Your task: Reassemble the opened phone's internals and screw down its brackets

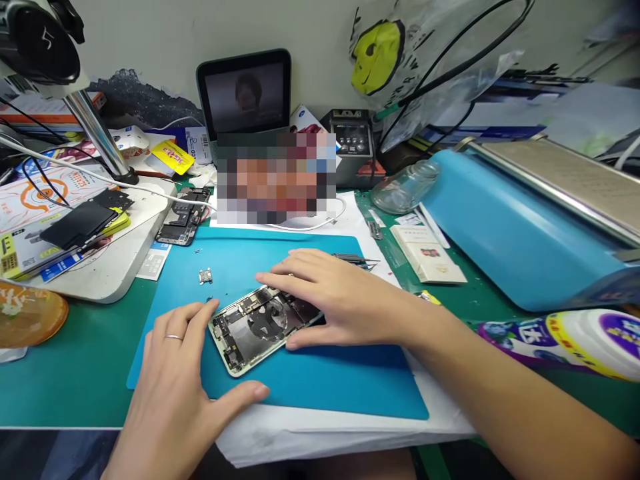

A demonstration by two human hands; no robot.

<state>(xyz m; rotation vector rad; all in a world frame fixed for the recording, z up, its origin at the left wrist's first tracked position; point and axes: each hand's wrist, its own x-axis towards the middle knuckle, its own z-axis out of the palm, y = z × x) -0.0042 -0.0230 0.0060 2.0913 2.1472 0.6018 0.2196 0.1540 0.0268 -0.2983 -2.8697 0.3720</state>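
An opened smartphone (245,337) lies at a slant on the blue mat (345,387), its circuit board and inner frame bare. My right hand (330,293) spans its right end, thumb at the near edge and fingers over the far edge, hiding that end. Beside the left end is my left hand (175,367), thumb and fingers apart, holding nothing; its index fingertip is close to the phone's upper left corner. A small metal part (205,276) rests on the mat beyond the left hand. Behind my right hand lie thin pointed tools (355,260), partly covered.
Another opened phone (184,217) lies behind the mat, left of a blurred patch. A small screen (245,93) stands at the back. On the right are a glass jar (405,187), a blue machine (500,233) and a purple-white bottle (565,340). An orange container (30,313) stands left.
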